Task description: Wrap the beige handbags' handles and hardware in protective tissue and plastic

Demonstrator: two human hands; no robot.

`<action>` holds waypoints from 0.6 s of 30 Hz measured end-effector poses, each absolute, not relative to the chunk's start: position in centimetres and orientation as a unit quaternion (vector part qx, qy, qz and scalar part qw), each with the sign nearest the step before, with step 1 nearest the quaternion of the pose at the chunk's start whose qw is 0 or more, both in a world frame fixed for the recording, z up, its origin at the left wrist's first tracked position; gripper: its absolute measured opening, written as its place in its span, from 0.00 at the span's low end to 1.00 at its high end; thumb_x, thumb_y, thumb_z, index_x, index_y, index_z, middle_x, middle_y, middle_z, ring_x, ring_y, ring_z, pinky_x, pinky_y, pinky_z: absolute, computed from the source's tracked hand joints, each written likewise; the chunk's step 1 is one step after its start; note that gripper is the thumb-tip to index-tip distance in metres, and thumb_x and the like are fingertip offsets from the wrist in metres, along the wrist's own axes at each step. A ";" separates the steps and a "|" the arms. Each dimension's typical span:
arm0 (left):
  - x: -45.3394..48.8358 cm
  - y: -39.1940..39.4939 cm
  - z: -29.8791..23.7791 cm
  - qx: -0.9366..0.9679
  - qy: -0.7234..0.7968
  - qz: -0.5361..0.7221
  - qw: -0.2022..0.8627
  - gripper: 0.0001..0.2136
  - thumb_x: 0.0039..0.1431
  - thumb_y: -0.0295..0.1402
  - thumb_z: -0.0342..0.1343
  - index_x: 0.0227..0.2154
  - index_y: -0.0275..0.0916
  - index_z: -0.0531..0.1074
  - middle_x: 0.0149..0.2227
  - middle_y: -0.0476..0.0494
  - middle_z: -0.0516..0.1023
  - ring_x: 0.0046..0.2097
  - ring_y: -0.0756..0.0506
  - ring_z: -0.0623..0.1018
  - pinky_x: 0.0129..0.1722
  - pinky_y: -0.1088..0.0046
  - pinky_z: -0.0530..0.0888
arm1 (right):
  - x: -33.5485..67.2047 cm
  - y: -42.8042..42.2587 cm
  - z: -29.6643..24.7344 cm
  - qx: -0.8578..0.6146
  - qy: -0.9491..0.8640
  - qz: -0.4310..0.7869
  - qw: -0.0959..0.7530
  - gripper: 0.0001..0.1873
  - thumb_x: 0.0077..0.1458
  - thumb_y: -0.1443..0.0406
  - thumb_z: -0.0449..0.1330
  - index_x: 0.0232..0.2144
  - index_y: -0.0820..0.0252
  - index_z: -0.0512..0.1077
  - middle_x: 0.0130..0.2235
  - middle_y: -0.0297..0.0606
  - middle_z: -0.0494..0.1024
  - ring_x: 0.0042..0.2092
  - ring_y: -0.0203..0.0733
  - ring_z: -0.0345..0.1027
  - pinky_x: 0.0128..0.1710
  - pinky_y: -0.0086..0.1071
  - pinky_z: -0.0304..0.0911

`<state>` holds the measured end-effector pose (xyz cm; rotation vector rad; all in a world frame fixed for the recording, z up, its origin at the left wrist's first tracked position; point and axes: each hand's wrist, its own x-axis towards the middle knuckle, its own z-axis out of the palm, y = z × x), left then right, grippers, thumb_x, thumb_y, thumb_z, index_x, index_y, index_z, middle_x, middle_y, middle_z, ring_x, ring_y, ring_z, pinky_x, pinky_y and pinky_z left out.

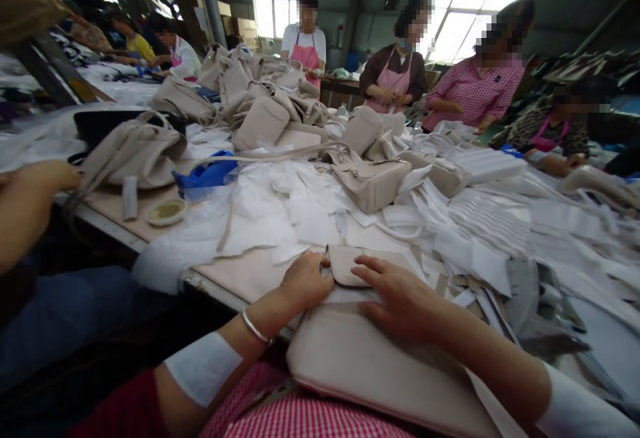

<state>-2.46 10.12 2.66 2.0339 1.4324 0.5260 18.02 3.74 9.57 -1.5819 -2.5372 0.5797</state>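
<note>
A beige handbag point(380, 358) lies on its side at the table's near edge, close to my apron. My left hand point(307, 281), with a silver bangle on the wrist, is closed at the left edge of the bag's flap point(347, 266). Its fingertips are partly hidden, so the exact part they grip does not show. Over the flap and the bag's body rests my right hand point(400, 295), fingers spread and touching the surface. White wrapping sheets point(280, 211) spread just beyond the bag.
Finished-looking beige bags point(260, 121) are heaped in the middle. One bag point(370, 181) stands nearer, right of centre. A blue cloth point(205, 175) and a round tin point(166, 213) sit left. A neighbour's arm point(30, 205) reaches in at left; several co-workers work across the table.
</note>
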 end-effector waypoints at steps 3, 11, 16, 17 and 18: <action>-2.5 10.8 2.5 0.758 0.525 0.204 0.328 0.16 0.45 0.34 0.58 0.40 0.39 0.80 0.41 0.39 0.80 0.44 0.39 0.78 0.45 0.66 0.72 | 17.3 5.6 9.5 -0.491 -0.845 0.213 0.012 0.33 0.49 0.59 0.64 0.58 0.60 0.68 0.60 0.51 0.67 0.57 0.58 0.64 0.57 0.48 0.59; -2.5 12.1 1.4 0.711 0.520 0.217 0.422 0.11 0.45 0.30 0.55 0.30 0.37 0.82 0.29 0.45 0.82 0.34 0.45 0.78 0.35 0.73 0.71 | 16.5 6.7 8.6 -0.529 -0.832 0.167 -0.028 0.30 0.50 0.63 0.60 0.57 0.60 0.68 0.58 0.48 0.69 0.54 0.54 0.67 0.53 0.42 0.61; -2.2 12.4 0.9 0.662 0.545 0.224 0.463 0.15 0.47 0.25 0.50 0.34 0.35 0.81 0.32 0.45 0.84 0.35 0.47 0.80 0.32 0.77 0.71 | 14.5 6.5 7.5 -0.520 -0.846 0.084 -0.088 0.23 0.52 0.71 0.54 0.51 0.62 0.69 0.51 0.50 0.73 0.49 0.53 0.68 0.47 0.40 0.60; -2.2 12.4 0.8 0.656 0.549 0.229 0.464 0.16 0.48 0.24 0.50 0.35 0.35 0.81 0.32 0.45 0.84 0.35 0.47 0.80 0.32 0.78 0.71 | 14.4 6.5 7.3 -0.522 -0.844 0.077 -0.100 0.19 0.53 0.72 0.53 0.48 0.63 0.71 0.48 0.50 0.75 0.47 0.52 0.69 0.45 0.39 0.60; -2.2 12.4 0.8 0.652 0.553 0.234 0.462 0.15 0.48 0.25 0.51 0.35 0.35 0.81 0.33 0.45 0.84 0.35 0.47 0.80 0.32 0.78 0.71 | 14.4 6.4 7.2 -0.524 -0.841 0.074 -0.109 0.16 0.55 0.72 0.52 0.45 0.64 0.72 0.45 0.50 0.76 0.45 0.52 0.69 0.44 0.39 0.60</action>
